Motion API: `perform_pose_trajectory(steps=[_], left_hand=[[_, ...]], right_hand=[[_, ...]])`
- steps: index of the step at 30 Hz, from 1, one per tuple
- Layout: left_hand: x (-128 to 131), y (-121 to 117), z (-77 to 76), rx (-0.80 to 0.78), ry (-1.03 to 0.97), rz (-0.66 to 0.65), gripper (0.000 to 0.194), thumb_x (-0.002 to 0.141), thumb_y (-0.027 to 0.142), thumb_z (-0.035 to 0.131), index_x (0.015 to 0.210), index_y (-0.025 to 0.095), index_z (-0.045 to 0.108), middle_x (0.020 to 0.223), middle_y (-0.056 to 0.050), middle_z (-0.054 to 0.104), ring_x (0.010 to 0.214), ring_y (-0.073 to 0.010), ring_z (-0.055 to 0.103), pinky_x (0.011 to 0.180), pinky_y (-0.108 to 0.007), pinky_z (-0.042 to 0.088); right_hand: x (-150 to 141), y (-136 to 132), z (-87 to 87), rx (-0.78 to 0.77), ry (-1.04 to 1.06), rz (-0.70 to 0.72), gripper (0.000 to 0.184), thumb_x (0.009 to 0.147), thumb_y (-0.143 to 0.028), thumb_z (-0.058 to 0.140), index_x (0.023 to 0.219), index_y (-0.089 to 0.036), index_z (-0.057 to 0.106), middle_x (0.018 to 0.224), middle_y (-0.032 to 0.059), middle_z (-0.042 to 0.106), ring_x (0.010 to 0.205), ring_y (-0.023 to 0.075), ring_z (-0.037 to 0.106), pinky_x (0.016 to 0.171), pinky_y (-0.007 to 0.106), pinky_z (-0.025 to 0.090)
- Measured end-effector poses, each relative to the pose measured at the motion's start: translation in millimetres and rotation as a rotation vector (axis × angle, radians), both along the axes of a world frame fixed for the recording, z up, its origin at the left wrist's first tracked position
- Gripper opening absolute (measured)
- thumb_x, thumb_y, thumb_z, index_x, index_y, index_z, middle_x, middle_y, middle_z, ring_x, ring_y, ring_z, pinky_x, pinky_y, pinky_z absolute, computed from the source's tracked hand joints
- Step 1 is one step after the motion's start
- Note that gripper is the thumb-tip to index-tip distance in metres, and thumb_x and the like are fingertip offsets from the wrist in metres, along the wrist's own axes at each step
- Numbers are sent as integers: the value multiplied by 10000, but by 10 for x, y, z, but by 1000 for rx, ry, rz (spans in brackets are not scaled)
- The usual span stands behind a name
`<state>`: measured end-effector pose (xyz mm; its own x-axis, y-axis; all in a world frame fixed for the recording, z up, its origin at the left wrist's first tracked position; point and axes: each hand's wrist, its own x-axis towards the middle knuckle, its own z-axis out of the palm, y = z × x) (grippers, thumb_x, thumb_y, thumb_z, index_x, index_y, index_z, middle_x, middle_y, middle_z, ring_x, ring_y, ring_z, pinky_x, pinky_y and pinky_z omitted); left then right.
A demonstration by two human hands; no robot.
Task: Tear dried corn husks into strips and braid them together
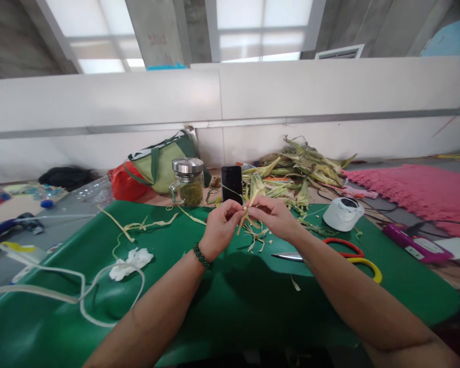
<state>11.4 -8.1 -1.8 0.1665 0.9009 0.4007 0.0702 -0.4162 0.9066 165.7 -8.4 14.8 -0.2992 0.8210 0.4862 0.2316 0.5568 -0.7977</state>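
You are apparently shaping a pale husk strip [245,208] above the green mat [253,301], near the middle of its far edge; your left hand [223,225] and right hand [275,217] are both pinching it, fingertips closed together. The next move seems to call for light, even tension. Scissors [289,256] are lying partly behind your right forearm [341,276], perhaps crowding it; a white cable [46,292] is looping across the mat's left edge, and a phone [232,184] is standing by the far edge.
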Motion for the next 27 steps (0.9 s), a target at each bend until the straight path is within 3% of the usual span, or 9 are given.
perform_pose_trajectory(steps=[4, 8, 13, 17, 23, 27], left_hand=[[-9, 18, -29, 68, 124, 71, 212, 761, 344, 589, 661, 168, 527, 569, 35, 498, 535, -93, 441, 498, -200, 347], [20, -15, -36, 77, 156, 99, 239, 800, 375, 545, 664, 181, 514, 489, 61, 450, 460, -83, 421, 456, -196, 325], [22, -49, 44, -135, 19, -38, 240, 747, 387, 612, 686, 164, 544, 467, 55, 515, 404, -75, 463, 426, -188, 375], [-5, -41, 83, -270, -62, -160, 261, 636, 316, 730, 740, 148, 560, 543, 26, 607, 487, -96, 575, 515, -212, 486], [-11, -31, 58, -241, -96, -116, 203, 606, 270, 742, 661, 136, 600, 573, 4, 644, 540, -120, 621, 575, -253, 538], [-9, -43, 66, -233, -66, -122, 196, 599, 257, 747, 648, 134, 603, 559, 6, 636, 540, -122, 619, 573, -252, 538]], right_hand=[[-35, -7, -42, 100, -59, -108, 207, 783, -322, 562, 639, -174, 551, 668, 6, 554, 599, 112, 492, 526, 225, 388], [-86, -7, -126, 51, -3, -137, 244, 812, -335, 529, 619, -188, 499, 566, -27, 478, 518, 102, 456, 489, 224, 377], [-82, 4, -145, 62, 13, -181, 198, 810, -318, 526, 661, -188, 530, 590, -21, 494, 543, 111, 478, 505, 230, 399], [-22, 19, -87, 109, -56, -192, 218, 783, -291, 551, 599, -177, 537, 582, -16, 501, 563, 111, 475, 534, 237, 401], [10, 50, -79, -111, 49, -48, 143, 717, -312, 615, 679, -174, 626, 667, 7, 599, 627, 141, 575, 571, 264, 493], [12, 61, -44, -298, 98, 35, 139, 655, -304, 648, 634, -172, 609, 576, -29, 566, 530, 109, 555, 537, 249, 500]])
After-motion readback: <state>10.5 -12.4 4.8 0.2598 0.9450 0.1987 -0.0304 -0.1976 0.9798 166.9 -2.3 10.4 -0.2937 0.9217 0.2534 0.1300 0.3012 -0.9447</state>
